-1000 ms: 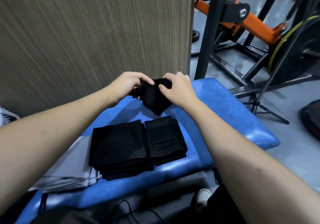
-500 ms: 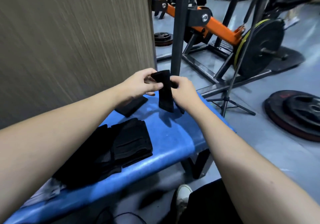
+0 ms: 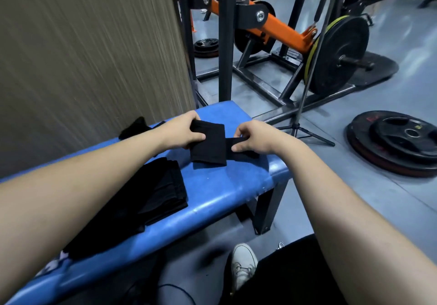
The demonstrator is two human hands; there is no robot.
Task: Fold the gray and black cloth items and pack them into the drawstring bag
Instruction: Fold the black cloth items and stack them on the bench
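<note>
Left hand (image 3: 182, 134) and right hand (image 3: 254, 138) each pinch an end of the black cloth strip (image 3: 208, 145) near the blue bench's (image 3: 236, 186) far right corner. Keep edges aligned, likely folding it flat; stack (image 3: 151, 193) beside.

Blue padded bench (image 3: 224, 193) — a stack of folded black cloths (image 3: 151, 196) lay at its left | one black cloth (image 3: 208, 145) lay near the far end | another dark piece (image 3: 136, 127) sat by the wall edge.

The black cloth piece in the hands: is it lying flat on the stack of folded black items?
No, both hands, left and right, hold the black cloth piece over bare blue bench, apart from the stack.
</note>
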